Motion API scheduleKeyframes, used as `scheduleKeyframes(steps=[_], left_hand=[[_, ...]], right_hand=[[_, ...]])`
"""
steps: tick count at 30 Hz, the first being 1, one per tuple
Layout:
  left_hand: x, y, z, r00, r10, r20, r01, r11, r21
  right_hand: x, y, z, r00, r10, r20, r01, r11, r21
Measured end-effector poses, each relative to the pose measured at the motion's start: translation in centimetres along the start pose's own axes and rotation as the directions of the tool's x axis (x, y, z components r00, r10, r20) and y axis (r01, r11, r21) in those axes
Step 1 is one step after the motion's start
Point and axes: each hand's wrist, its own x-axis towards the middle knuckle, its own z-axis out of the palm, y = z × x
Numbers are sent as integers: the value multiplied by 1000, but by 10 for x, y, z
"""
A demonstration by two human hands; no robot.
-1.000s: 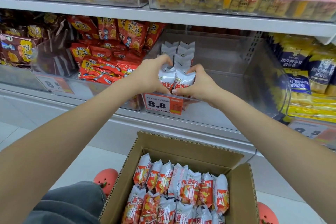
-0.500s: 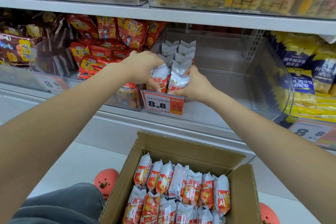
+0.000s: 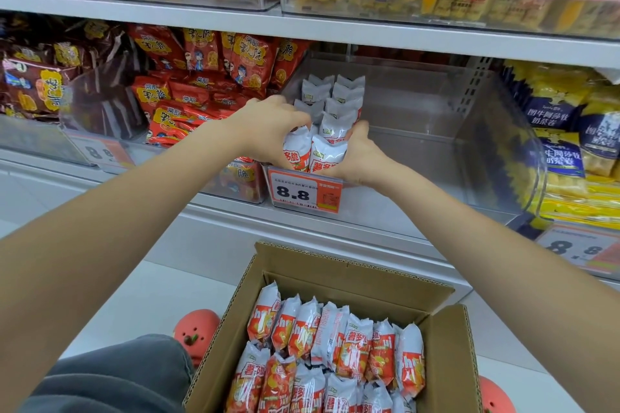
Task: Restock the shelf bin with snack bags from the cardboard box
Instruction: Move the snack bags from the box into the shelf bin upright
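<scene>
Two bare hands reach into one clear shelf bin (image 3: 436,104): the left hand (image 3: 268,124) and the right hand (image 3: 359,157). Between them they hold two white-and-orange snack bags (image 3: 327,157). Behind those, two rows of the same bags stand in the bin, about three or four showing per row. One open cardboard box (image 3: 349,275) sits below, with two rows of bags inside, roughly fifteen visible. Three price tags reading 8.8 (image 3: 303,189) show along the lower shelf edge. Two coral-red shoes (image 3: 196,329) flank the box.
</scene>
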Motion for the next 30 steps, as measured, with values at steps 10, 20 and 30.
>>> scheduleKeyframes(steps=[10,20,30], left_hand=[[8,-8,-13,984,-18,179,41,991,-129],[4,-5,-9,986,-47,161,65,992,-110],[-4,-2,-8,994,-10,110,8,1000,20]], right_hand=[[-9,4,-13,998,-27,63,21,996,88],[-11,9,-13,988,-131,-82,127,991,-51],[-15,9,-14,997,-70,-21,71,996,52]])
